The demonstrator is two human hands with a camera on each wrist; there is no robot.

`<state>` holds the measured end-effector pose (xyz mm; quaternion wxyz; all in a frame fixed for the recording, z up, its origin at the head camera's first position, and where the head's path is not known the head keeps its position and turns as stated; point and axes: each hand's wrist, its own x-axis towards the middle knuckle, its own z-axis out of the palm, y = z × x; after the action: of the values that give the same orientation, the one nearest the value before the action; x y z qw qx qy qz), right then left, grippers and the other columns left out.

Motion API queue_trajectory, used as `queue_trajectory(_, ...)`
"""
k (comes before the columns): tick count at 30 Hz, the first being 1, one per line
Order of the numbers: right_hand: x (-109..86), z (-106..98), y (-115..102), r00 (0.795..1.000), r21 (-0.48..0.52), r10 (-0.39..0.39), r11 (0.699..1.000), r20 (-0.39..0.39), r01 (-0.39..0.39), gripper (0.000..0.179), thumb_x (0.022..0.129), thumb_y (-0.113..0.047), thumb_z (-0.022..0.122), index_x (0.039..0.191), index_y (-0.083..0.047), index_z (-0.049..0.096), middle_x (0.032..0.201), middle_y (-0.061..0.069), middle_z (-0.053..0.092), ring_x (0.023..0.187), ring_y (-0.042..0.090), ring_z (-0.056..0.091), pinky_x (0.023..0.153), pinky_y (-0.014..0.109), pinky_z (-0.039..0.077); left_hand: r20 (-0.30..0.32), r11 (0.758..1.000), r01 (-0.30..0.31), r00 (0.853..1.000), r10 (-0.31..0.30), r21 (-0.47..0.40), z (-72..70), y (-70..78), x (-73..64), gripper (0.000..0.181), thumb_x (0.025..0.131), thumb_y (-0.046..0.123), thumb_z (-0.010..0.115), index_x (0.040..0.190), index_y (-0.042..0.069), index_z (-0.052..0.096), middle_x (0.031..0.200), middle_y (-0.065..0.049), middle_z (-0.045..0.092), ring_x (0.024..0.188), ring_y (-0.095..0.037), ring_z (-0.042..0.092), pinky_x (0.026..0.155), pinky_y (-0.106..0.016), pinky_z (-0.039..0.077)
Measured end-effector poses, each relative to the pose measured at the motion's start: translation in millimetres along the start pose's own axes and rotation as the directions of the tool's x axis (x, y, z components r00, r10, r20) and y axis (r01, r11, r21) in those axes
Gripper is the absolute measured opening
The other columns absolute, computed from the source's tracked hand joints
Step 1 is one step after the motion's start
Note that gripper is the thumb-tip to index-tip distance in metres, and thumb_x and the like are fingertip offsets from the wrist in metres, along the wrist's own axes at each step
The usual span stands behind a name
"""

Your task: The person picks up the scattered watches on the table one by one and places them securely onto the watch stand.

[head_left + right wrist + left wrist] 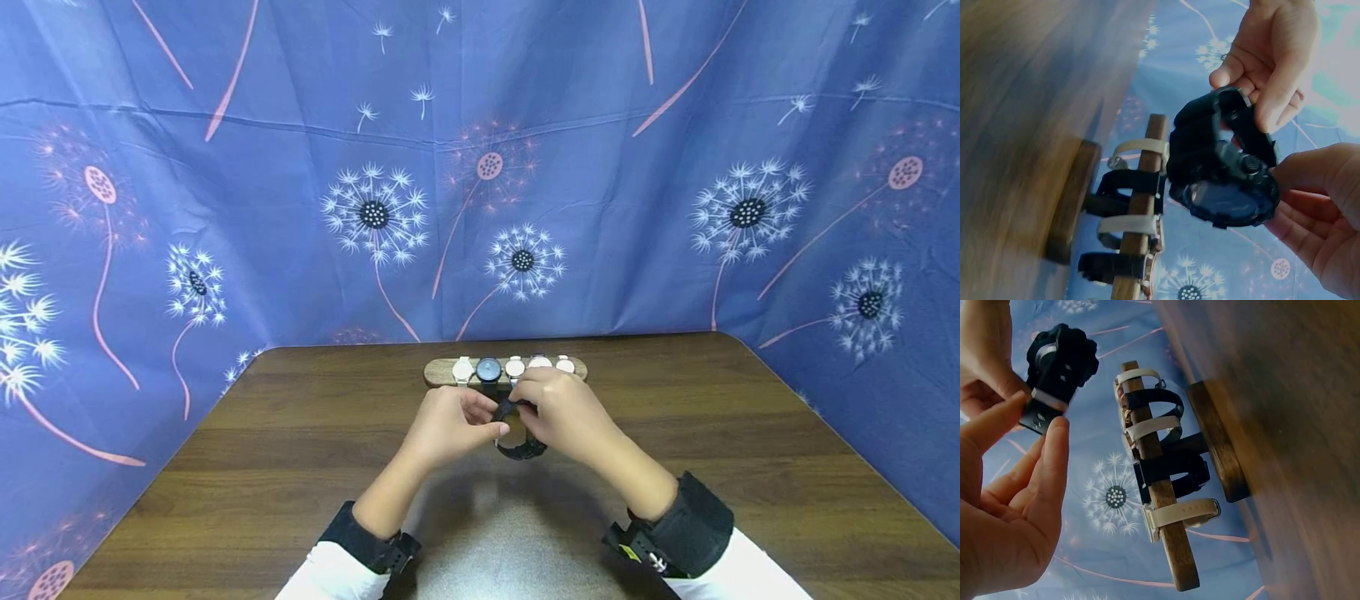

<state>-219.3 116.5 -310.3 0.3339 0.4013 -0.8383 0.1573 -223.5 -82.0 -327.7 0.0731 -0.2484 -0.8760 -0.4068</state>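
Note:
Both hands hold a chunky black wristwatch (527,450) up over the table. My left hand (448,421) pinches the loose end of its strap (1040,417) between thumb and finger, close to a pale band across the strap. From the other side my right hand (561,406) grips the watch, its thumb and fingers at the strap and the case edge. In the right wrist view, the round dark face (1222,200) is turned downward and the strap bends round into a loop. Just behind the hands is a wooden watch stand (437,374).
Several watches hang on the stand's bar, among them a white-strapped one (462,370) and a dark blue-faced one (489,370). The stand's wooden base (1219,444) rests on the brown table (300,467). Behind the table hangs a blue dandelion-print cloth (600,167).

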Motion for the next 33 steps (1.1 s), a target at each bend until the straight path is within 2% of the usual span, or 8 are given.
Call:
queue_trajectory(4,2.7,3,-6,0.999,-0.017,0.038,0.999,-0.011,-0.038,0.021,0.063,0.007,0.078,0.078,-0.005,0.07,0.078,0.002,0.065,0.076,0.019,0.064,0.069,0.031,0.055,-0.068,0.999,-0.001,0.998,0.004,0.048,3.0,1.2,-0.8,0.016,0.078,0.019,0.081,0.088,0.006,0.077,0.075,0.001,0.072,0.064,-0.005,0.066,0.059,-0.022,0.053)
queue_trajectory(10,4.6,7,-11,0.999,-0.026,0.041,0.999,-0.026,-0.041,0.016,0.069,-0.001,0.081,0.079,-0.005,0.07,0.078,0.002,0.065,0.076,0.019,0.063,0.07,0.033,0.054,-0.17,0.977,-0.094,0.977,0.127,0.193,8.9,-0.2,-0.7,0.005,0.075,0.006,0.076,0.079,0.007,0.079,0.069,0.001,0.072,0.059,-0.004,0.065,0.054,-0.017,0.05)
queue_trajectory(12,5.5,5,-11,0.997,0.015,0.054,0.998,-0.053,-0.053,0.013,0.073,-0.006,0.081,0.082,-0.005,0.071,0.08,0.003,0.066,0.074,0.018,0.062,0.067,0.032,0.053,-0.19,0.973,-0.096,0.972,0.137,0.209,9.0,-0.9,-0.1,0.006,0.075,0.005,0.075,0.079,0.008,0.079,0.07,0.001,0.072,0.06,-0.005,0.066,0.054,-0.016,0.05)
queue_trajectory(18,6.3,-10,-5,0.977,0.199,0.137,0.974,-0.161,-0.104,0.009,0.081,-0.008,0.076,0.089,-0.006,0.073,0.088,0.004,0.069,0.066,0.011,0.061,0.06,0.026,0.051,-0.201,0.999,0.002,0.979,0.008,0.048,3.7,-6.2,1.5,0.006,0.078,0.003,0.075,0.084,0.001,0.077,0.075,-0.005,0.073,0.065,-0.011,0.068,0.058,-0.021,0.055)
queue_trajectory(22,2.7,-21,6,0.978,0.289,0.142,0.953,-0.151,-0.094,0.016,0.08,0.002,0.069,0.094,-0.004,0.073,0.094,0.006,0.069,0.076,0.013,0.064,0.064,0.028,0.056,-0.182,0.99,0.087,0.978,-0.106,-0.108,0.5,-10.7,3.8,0.006,0.08,0.0,0.074,0.085,-0.001,0.073,0.079,-0.008,0.073,0.07,-0.016,0.07,0.063,-0.025,0.057)
queue_trajectory(25,-1.1,-27,14,0.987,0.34,0.128,0.936,-0.099,-0.088,0.029,0.076,0.005,0.069,0.104,-0.004,0.072,0.103,0.006,0.069,0.089,0.017,0.065,0.075,0.034,0.057,-0.128,0.952,0.137,0.976,-0.177,-0.275,-0.4,-13.1,5.3,0.006,0.082,-0.004,0.071,0.088,-0.004,0.071,0.083,-0.012,0.073,0.073,-0.019,0.071,0.064,-0.029,0.058)
queue_trajectory(29,-4.6,-32,18,0.996,0.401,0.092,0.912,-0.008,-0.081,0.046,0.075,0.002,0.074,0.12,-0.004,0.066,0.118,0.006,0.066,0.107,0.023,0.063,0.091,0.039,0.053,-0.052,0.858,0.197,0.967,-0.251,-0.475,-1.5,-14.6,7.1,0.009,0.085,-0.008,0.065,0.093,-0.009,0.068,0.088,-0.017,0.072,0.074,-0.019,0.07,0.067,-0.031,0.059)
queue_trajectory(33,-4.7,-29,17,0.998,0.432,0.038,0.9,0.057,-0.059,0.064,0.073,-0.01,0.083,0.132,-0.007,0.058,0.129,0.006,0.061,0.118,0.024,0.057,0.1,0.044,0.046,-0.006,0.809,0.221,0.963,-0.268,-0.544,-4.3,-13.8,7.7,0.013,0.087,-0.006,0.063,0.098,-0.011,0.067,0.088,-0.015,0.072,0.074,-0.014,0.067,0.071,-0.032,0.059)
